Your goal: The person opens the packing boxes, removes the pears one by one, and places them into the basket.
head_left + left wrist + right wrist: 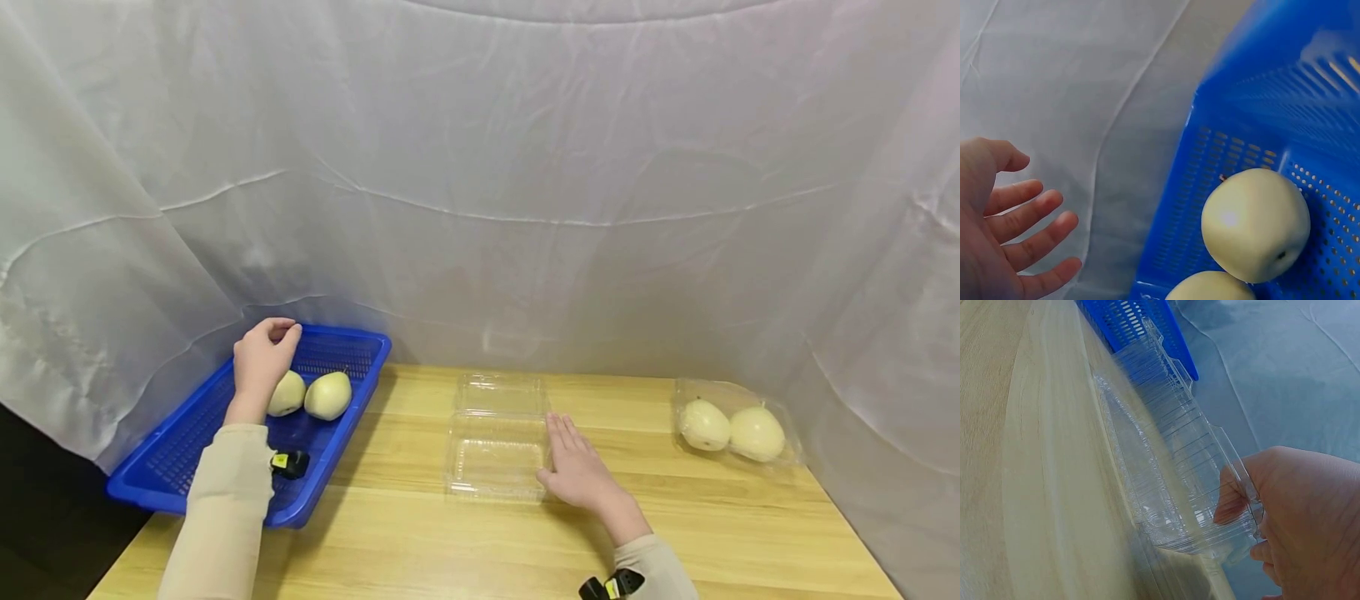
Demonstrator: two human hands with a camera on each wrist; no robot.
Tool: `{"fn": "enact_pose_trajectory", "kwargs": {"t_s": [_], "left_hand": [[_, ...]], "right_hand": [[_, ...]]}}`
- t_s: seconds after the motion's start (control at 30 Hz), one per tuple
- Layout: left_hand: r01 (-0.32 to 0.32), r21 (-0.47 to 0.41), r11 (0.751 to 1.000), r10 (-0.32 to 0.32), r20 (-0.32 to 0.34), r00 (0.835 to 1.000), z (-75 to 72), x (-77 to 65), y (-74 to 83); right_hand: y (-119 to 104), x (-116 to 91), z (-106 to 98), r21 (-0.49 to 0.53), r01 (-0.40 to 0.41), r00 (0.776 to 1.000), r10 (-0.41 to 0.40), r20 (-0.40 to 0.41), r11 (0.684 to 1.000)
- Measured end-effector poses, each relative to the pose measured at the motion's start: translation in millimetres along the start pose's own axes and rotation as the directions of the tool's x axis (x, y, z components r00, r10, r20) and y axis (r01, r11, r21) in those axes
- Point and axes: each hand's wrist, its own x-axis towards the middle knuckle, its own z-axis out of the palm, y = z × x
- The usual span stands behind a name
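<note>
My left hand [262, 358] is over the far left part of a blue basket [356, 425], with loosely bent fingers and nothing in them. Below and beside it, two pale yellow-green pears [328, 396] lie in the basket; the left wrist view shows one pear [1257, 225] whole and the other cut off by the frame. A clear plastic clamshell box [498, 454] stands open on the table, its lid [501, 393] laid back on the far side. My right hand [581, 475] holds the box's right wall, the thumb [1232, 497] inside the rim and fingers outside.
Another clear box [791, 446] with two pears [756, 433] stands at the right of the wooden table [420, 550]. Grey cloth [525, 275] hangs behind the table and along both sides. The basket reaches the table's left edge.
</note>
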Motion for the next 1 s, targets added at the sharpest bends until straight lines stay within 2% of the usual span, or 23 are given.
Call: {"fn": "enact_pose_trajectory", "kwargs": {"t_s": [0.63,1.0], "left_hand": [[-0.104,-0.007,0.995,0.104,-0.003,0.995,-1.0,-17.7,28.2],[-0.166,-0.052,0.985,0.166,0.007,0.986,7.1,-31.2,49.2]], "right_hand": [[1,1,0,0.002,0.001,1.0,-0.001,-0.001,1.0],[1,0,-1,0.003,0.0,1.0,0.0,-0.002,1.0]]}}
